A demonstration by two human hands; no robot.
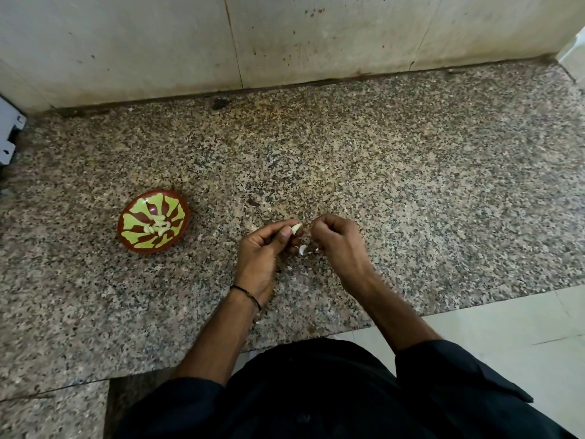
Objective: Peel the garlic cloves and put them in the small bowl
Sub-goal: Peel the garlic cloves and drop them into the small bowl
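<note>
While the table lies open toward 3 o'clock and runs up to the wall at 12, its front edge sits at 6 by the person's body, with floor at 4. The left hand has its grip clamped on a clove, long axis about 7 to 1 o'clock, tip toward the right hand. That grip is curled; on what, I cannot tell. The bowl sits at 9, well apart, holding peeled cloves.

A kitchen is showing here: a speckled granite desk is running along a stained tiled wall, above pale floor tiles.
</note>
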